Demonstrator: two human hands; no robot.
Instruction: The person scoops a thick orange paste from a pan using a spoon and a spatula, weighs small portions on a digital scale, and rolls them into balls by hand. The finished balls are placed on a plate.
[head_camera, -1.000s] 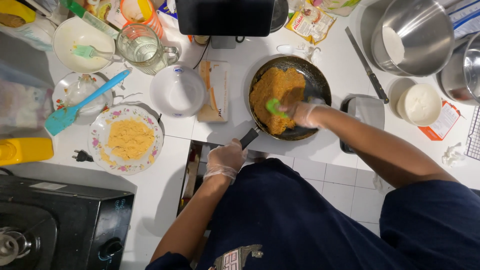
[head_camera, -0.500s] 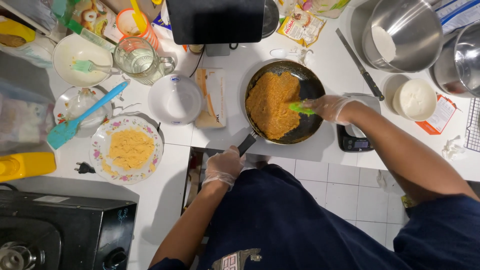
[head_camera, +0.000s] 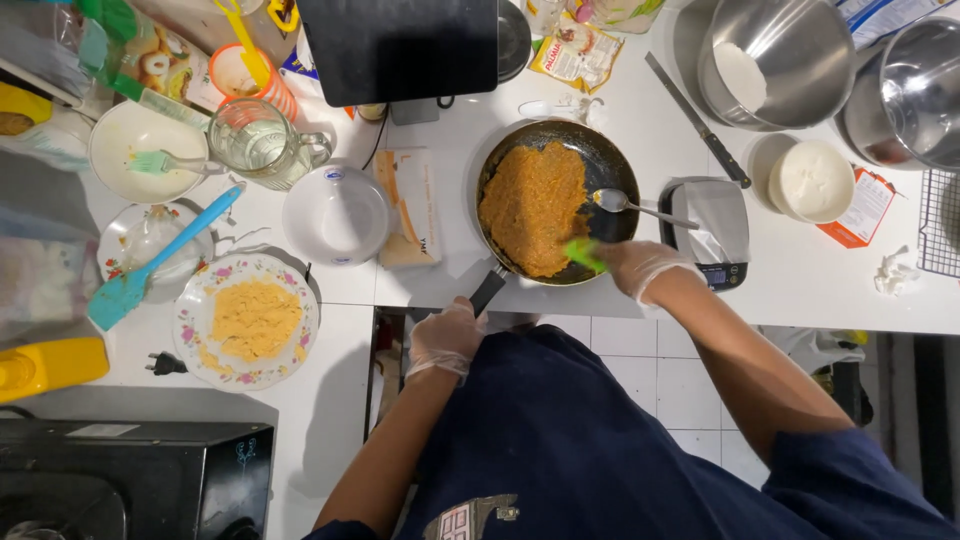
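A dark frying pan (head_camera: 605, 160) sits on the white counter, its left part covered by an orange crumbly mixture (head_camera: 530, 205). My gloved left hand (head_camera: 445, 338) grips the pan's black handle (head_camera: 487, 292) at the counter's edge. My gloved right hand (head_camera: 640, 268) holds a green spatula (head_camera: 583, 253), whose blade touches the mixture at the pan's near right rim. A metal spoon (head_camera: 625, 205) rests in the pan with its handle pointing right.
Left of the pan lie an orange packet (head_camera: 405, 205), a white bowl (head_camera: 335, 215), a flowered plate of yellow crumbs (head_camera: 248, 320), a blue spatula (head_camera: 160, 255) and a glass jug (head_camera: 255, 140). A scale (head_camera: 715, 230), knife (head_camera: 695, 120), and steel bowls (head_camera: 775, 55) stand right.
My right hand has brought the green spatula from the pan's right side down to its near rim. The mixture is pushed further left. The view has shifted slightly.
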